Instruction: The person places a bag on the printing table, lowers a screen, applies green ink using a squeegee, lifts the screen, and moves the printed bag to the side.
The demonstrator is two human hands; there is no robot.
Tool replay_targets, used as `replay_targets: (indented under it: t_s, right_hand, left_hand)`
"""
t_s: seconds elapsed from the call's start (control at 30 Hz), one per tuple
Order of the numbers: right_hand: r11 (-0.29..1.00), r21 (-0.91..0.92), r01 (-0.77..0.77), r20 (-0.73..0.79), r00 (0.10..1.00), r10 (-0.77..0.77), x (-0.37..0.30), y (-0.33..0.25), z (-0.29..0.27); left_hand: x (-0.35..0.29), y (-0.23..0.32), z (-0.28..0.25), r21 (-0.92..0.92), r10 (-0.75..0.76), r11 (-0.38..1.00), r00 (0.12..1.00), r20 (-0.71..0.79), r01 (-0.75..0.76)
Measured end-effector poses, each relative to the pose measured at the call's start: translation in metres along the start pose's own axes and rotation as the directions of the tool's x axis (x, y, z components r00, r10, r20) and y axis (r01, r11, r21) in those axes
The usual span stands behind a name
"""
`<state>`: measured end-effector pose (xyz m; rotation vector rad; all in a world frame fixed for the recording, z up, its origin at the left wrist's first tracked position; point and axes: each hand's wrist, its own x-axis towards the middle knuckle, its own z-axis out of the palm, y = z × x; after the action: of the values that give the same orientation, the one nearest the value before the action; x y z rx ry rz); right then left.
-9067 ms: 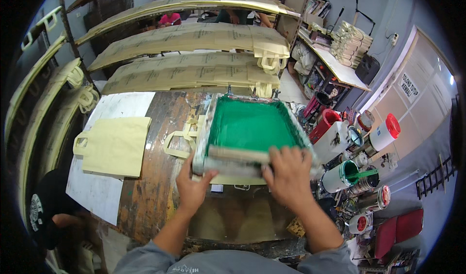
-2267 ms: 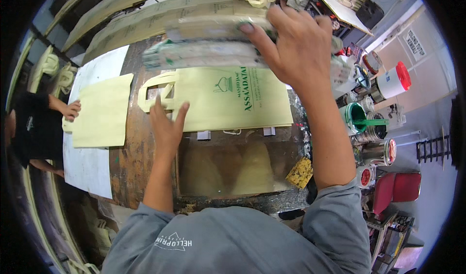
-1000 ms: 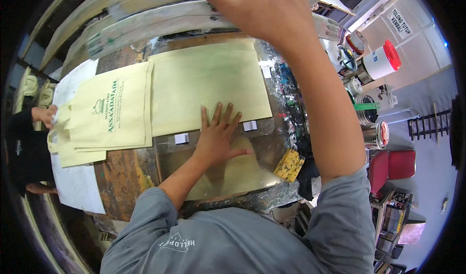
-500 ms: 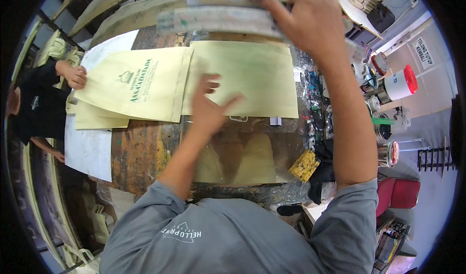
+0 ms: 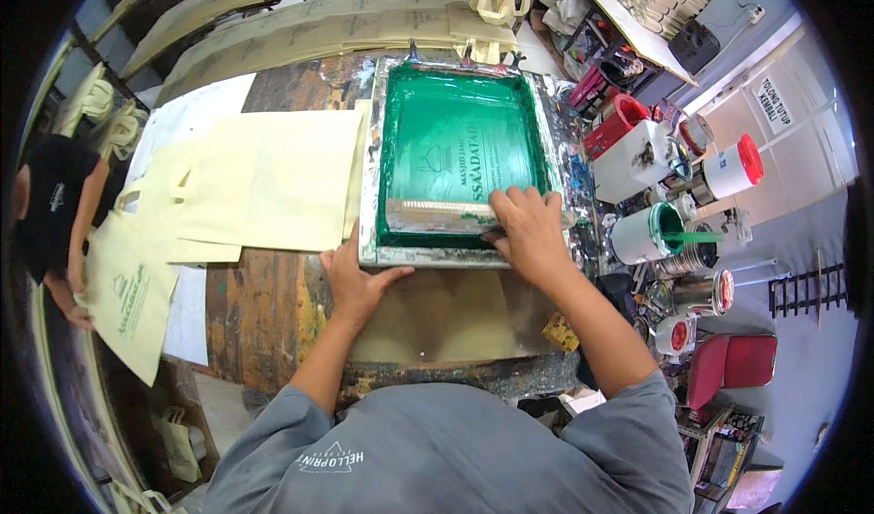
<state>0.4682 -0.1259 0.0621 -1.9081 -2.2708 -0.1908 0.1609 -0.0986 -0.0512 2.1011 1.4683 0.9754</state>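
Observation:
A screen printing frame (image 5: 367, 195) lies flat on the worktable, its mesh (image 5: 437, 104) covered in green ink with a building emblem and lettering showing through. My right hand (image 5: 531, 236) is closed on the right part of a squeegee (image 5: 428, 215), which lies crosswise on the mesh near the frame's near edge. My left hand (image 5: 350, 282) holds the frame's near left corner, thumb along the near side. Blank cream bags (image 5: 273, 177) lie left of the frame; one edge shows from under it. At the far left, another person's hand (image 5: 80, 314) holds a printed bag (image 5: 137, 309).
To the right stand an open white ink pail (image 5: 642, 236) with a green stick, a red bucket (image 5: 619, 122) and several cans. A yellow sponge (image 5: 560, 332) sits at the table's near right. Racks of printed bags (image 5: 319, 40) run along the far side.
The raised frame has come down flat, and my right hand has moved nearer, onto the squeegee. My left hand has gone to the frame's corner. The other person has drawn the printed bag leftward.

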Motion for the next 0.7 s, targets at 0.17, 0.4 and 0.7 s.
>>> replay_targets:
  t_s: [0.17,0.4,0.7]
  right_hand:
    - [0.995,-0.099,0.011,-0.208,0.978,-0.031,0.069,0.042,0.052]
    - [0.995,-0.098,-0.035,0.009,0.999,0.036,0.213,0.116,0.064]
    - [0.983,-0.170,-0.066,-0.191,0.981,0.032,0.223,0.121,0.094]
  left_hand:
    - [0.003,-0.009,0.008,0.019,0.085,0.996,0.996,-0.036,-0.085]
    - [0.004,0.004,-0.017,0.344,-0.041,0.939,0.997,0.058,0.018]
    - [0.279,0.048,0.060,0.235,0.520,0.833,0.854,-0.028,-0.500]
